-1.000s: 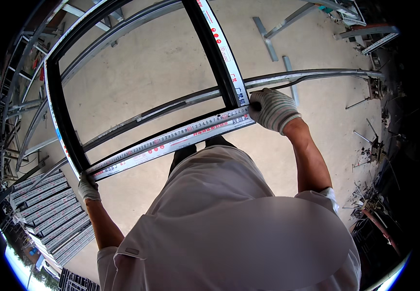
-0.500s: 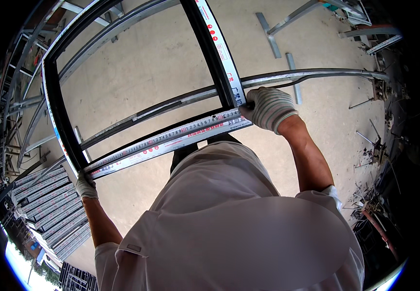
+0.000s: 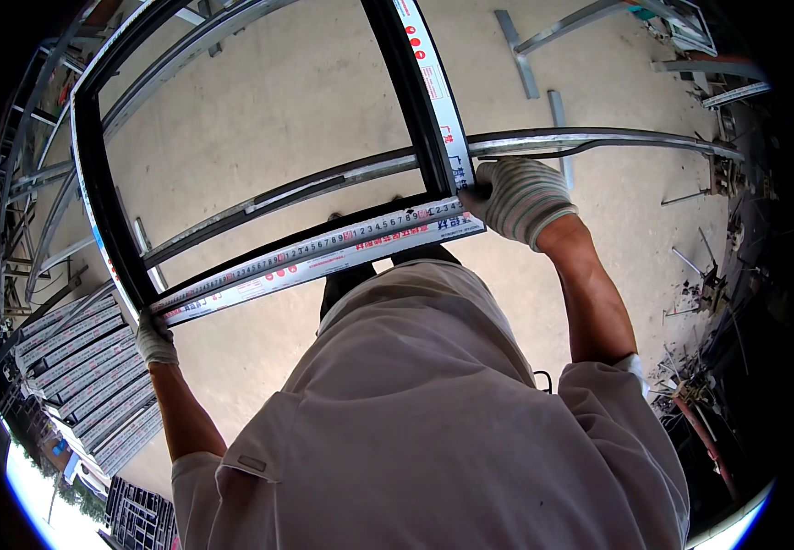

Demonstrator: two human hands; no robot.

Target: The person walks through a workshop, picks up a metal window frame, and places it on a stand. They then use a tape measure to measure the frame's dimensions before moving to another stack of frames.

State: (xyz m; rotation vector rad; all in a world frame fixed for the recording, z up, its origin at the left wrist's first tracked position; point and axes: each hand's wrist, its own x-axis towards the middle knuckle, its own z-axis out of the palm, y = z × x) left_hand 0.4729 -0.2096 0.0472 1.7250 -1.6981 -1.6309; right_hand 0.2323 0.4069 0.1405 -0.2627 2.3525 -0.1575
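A steel tape measure [image 3: 323,243] lies stretched along the near bar of a large rectangular black frame [image 3: 438,167]. White printed protective film covers the frame's outer faces. My right hand [image 3: 527,202], in a striped knit glove, is closed round the tape's right end at the near right corner; its grip hides most of what is inside. At the near left corner my left hand [image 3: 156,341], also gloved, pinches at the tape's other end, its fingertips partly hidden by the frame. The tape's markings face up.
Under the frame runs a long metal rail [image 3: 342,179] of a support stand. Stacked film-wrapped profiles [image 3: 90,367] lie at the left. A metal stand leg [image 3: 518,55] stands on the floor at the far right. Clutter and thin rods [image 3: 713,284] line the right edge.
The view has shifted slightly, and the frame's near bar appears a little higher. My right hand sits slightly farther right, with a bit more tape showing beside it. Both hands stay at the corners.
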